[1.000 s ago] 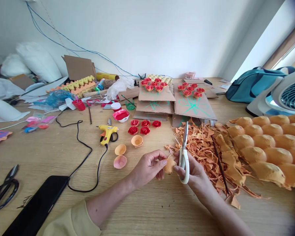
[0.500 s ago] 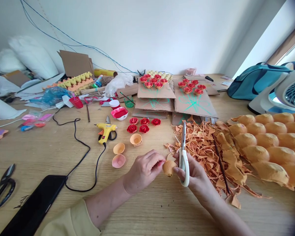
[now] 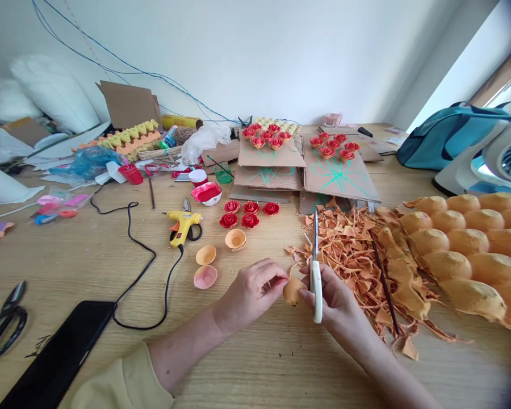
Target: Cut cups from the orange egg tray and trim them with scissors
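Between my hands is a small orange egg-carton cup (image 3: 293, 292). The fingertips of my left hand (image 3: 255, 289) pinch its left edge. My right hand (image 3: 334, 298) is closed around white-handled scissors (image 3: 315, 284), blades pointing away from me, while its thumb touches the cup's right side. Left of the cup lie loose cut cups: two orange, one at the back (image 3: 235, 240) and one nearer (image 3: 206, 255), and a pink one (image 3: 205, 277). Several red paper roses (image 3: 250, 221) sit behind them. Orange scraps (image 3: 349, 255) are heaped beyond my right hand.
Orange egg trays (image 3: 468, 241) fill the right side, below a fan (image 3: 494, 153). A yellow glue gun (image 3: 181, 224) trails its cord at left. Black scissors (image 3: 6, 324) and a black phone-like slab (image 3: 63, 352) lie near front left. Cardboard with roses (image 3: 340, 176) stands behind.
The scissors have turned slightly, so their handle now shows more edge-on. Both hands stay on the cup almost in place; the view has shifted a little.
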The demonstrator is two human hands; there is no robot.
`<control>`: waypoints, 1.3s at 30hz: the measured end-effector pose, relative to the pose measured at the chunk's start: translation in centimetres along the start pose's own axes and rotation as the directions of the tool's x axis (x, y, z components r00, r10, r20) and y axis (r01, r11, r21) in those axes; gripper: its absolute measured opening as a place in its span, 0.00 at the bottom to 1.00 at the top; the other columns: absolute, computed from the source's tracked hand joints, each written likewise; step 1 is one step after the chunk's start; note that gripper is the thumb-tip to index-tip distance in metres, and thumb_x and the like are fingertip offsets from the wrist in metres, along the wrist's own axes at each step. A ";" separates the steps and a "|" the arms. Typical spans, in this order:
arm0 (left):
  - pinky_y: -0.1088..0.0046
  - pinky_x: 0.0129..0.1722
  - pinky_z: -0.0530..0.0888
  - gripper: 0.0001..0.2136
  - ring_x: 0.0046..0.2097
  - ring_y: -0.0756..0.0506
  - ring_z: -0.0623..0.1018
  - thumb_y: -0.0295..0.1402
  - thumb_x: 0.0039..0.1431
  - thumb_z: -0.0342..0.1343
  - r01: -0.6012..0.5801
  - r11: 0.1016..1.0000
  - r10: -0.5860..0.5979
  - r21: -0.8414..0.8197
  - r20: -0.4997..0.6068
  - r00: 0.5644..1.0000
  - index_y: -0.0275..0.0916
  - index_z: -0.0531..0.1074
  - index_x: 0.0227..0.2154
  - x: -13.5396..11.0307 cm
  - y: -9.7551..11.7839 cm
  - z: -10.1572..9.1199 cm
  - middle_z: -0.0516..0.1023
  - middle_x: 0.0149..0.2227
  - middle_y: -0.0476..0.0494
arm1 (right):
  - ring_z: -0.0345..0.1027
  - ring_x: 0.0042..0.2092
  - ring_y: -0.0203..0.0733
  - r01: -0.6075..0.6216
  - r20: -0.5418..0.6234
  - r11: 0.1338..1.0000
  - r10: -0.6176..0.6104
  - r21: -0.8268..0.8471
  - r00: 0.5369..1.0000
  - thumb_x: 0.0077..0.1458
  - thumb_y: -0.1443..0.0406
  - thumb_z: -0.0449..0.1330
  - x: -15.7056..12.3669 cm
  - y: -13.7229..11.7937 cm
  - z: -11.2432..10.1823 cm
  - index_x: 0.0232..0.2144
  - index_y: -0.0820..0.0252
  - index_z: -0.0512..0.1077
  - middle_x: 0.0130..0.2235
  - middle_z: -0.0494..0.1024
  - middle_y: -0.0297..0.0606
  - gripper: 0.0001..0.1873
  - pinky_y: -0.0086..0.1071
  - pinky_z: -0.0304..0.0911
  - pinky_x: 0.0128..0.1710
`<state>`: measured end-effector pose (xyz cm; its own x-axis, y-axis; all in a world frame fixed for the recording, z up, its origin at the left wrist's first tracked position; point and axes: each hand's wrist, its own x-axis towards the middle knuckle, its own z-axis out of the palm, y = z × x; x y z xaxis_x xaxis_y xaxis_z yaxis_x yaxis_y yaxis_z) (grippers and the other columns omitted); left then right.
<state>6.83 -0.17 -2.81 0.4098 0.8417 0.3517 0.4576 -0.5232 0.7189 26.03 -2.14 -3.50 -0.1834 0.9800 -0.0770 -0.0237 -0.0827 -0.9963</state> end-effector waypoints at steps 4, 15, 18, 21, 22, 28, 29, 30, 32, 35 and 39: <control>0.75 0.31 0.68 0.06 0.31 0.51 0.71 0.25 0.63 0.50 -0.040 0.995 0.041 0.091 -0.003 0.999 0.38 0.69 0.31 -0.3 0.0 0.2 0.73 0.30 0.47 | 0.63 0.34 0.37 -0.004 0.029 1.000 0.004 -0.007 1.000 0.52 0.58 0.67 -0.1 0.2 0.0 0.41 0.55 0.68 0.33 0.71 0.31 0.17 0.28 0.61 0.34; 0.77 0.22 0.75 0.07 0.22 0.53 0.71 0.35 0.62 0.52 0.372 0.774 -0.346 -0.511 0.150 0.926 0.36 0.71 0.34 0.2 -0.9 1.0 0.70 0.25 0.51 | 0.63 0.30 0.36 -0.101 0.048 0.990 0.097 0.098 0.994 0.48 0.50 0.68 0.2 0.6 -0.4 0.41 0.55 0.68 0.30 0.69 0.31 0.24 0.28 0.60 0.29; 0.79 0.22 0.72 0.07 0.25 0.53 0.73 0.34 0.61 0.54 0.286 0.872 -0.281 -0.397 0.073 0.957 0.36 0.74 0.32 0.3 -0.7 0.7 0.73 0.31 0.46 | 0.64 0.32 0.37 -0.091 0.050 0.992 0.087 0.092 0.995 0.49 0.51 0.69 0.2 0.7 -0.3 0.41 0.54 0.67 0.31 0.70 0.31 0.23 0.28 0.62 0.31; 0.79 0.26 0.69 0.04 0.29 0.52 0.72 0.29 0.59 0.56 0.175 0.955 -0.178 -0.239 0.009 0.984 0.37 0.74 0.29 0.3 -0.4 0.5 0.74 0.30 0.46 | 0.65 0.35 0.38 -0.066 0.049 0.997 0.064 0.046 0.997 0.51 0.54 0.67 0.0 0.5 0.0 0.41 0.55 0.68 0.34 0.71 0.33 0.20 0.29 0.64 0.34; 0.78 0.27 0.69 0.04 0.29 0.52 0.71 0.27 0.58 0.56 0.139 0.970 -0.142 -0.198 -0.002 0.990 0.37 0.74 0.29 0.3 -0.4 0.4 0.74 0.29 0.47 | 0.65 0.36 0.39 -0.059 0.050 0.998 0.058 0.027 0.997 0.51 0.54 0.67 -0.1 0.4 0.1 0.41 0.55 0.68 0.35 0.71 0.34 0.19 0.29 0.65 0.35; 0.79 0.22 0.68 0.05 0.23 0.54 0.71 0.29 0.60 0.52 0.326 0.889 -0.324 -0.321 0.063 0.944 0.37 0.71 0.30 0.2 -0.7 0.8 0.71 0.27 0.50 | 0.64 0.34 0.37 -0.070 0.048 0.996 0.067 0.062 0.997 0.48 0.53 0.69 -0.1 -0.3 0.0 0.41 0.54 0.69 0.34 0.69 0.32 0.21 0.29 0.65 0.34; 0.79 0.21 0.68 0.06 0.22 0.54 0.70 0.31 0.61 0.52 0.359 0.855 -0.356 -0.373 0.081 0.931 0.36 0.72 0.32 0.2 -0.8 0.9 0.71 0.28 0.50 | 0.64 0.33 0.37 -0.073 0.039 0.995 0.070 0.068 0.997 0.47 0.52 0.69 -0.1 -0.4 -0.2 0.41 0.54 0.70 0.34 0.69 0.32 0.22 0.29 0.64 0.33; 0.79 0.20 0.68 0.06 0.21 0.55 0.70 0.32 0.62 0.52 0.365 0.834 -0.363 -0.413 0.087 0.928 0.36 0.72 0.33 0.2 -0.9 0.9 0.71 0.29 0.50 | 0.64 0.33 0.37 -0.074 0.027 0.995 0.072 0.071 0.997 0.47 0.51 0.69 0.0 -0.4 -0.3 0.42 0.54 0.70 0.33 0.70 0.32 0.23 0.29 0.64 0.33; 0.79 0.20 0.69 0.09 0.21 0.55 0.71 0.35 0.63 0.52 0.336 0.825 -0.336 -0.454 0.083 0.938 0.36 0.73 0.35 0.2 -0.9 0.9 0.71 0.32 0.48 | 0.63 0.32 0.37 -0.070 -0.007 0.995 0.070 0.070 0.997 0.46 0.49 0.69 0.2 -0.3 -0.5 0.42 0.54 0.71 0.33 0.70 0.33 0.25 0.29 0.63 0.31; 0.79 0.19 0.68 0.10 0.21 0.55 0.69 0.38 0.62 0.53 0.341 0.811 -0.331 -0.476 0.107 0.937 0.36 0.72 0.34 0.3 -0.6 0.7 0.70 0.31 0.49 | 0.63 0.30 0.37 -0.048 -0.038 0.996 0.050 0.070 0.998 0.44 0.47 0.69 0.4 -0.2 -0.6 0.42 0.55 0.71 0.30 0.70 0.33 0.27 0.29 0.62 0.29; 0.79 0.23 0.67 0.07 0.25 0.54 0.69 0.34 0.59 0.57 0.303 0.890 -0.307 -0.340 0.043 0.951 0.36 0.72 0.29 0.3 0.0 0.4 0.72 0.27 0.49 | 0.62 0.29 0.36 -0.035 -0.018 0.997 0.036 0.065 0.999 0.44 0.46 0.69 0.3 -0.3 -0.5 0.40 0.55 0.71 0.29 0.70 0.32 0.27 0.28 0.60 0.27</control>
<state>7.27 0.07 -2.93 0.2830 0.9551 0.0881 0.2627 -0.1656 0.9506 26.47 -1.76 -3.28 -0.1667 0.9794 -0.1136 -0.0814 -0.1285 -0.9884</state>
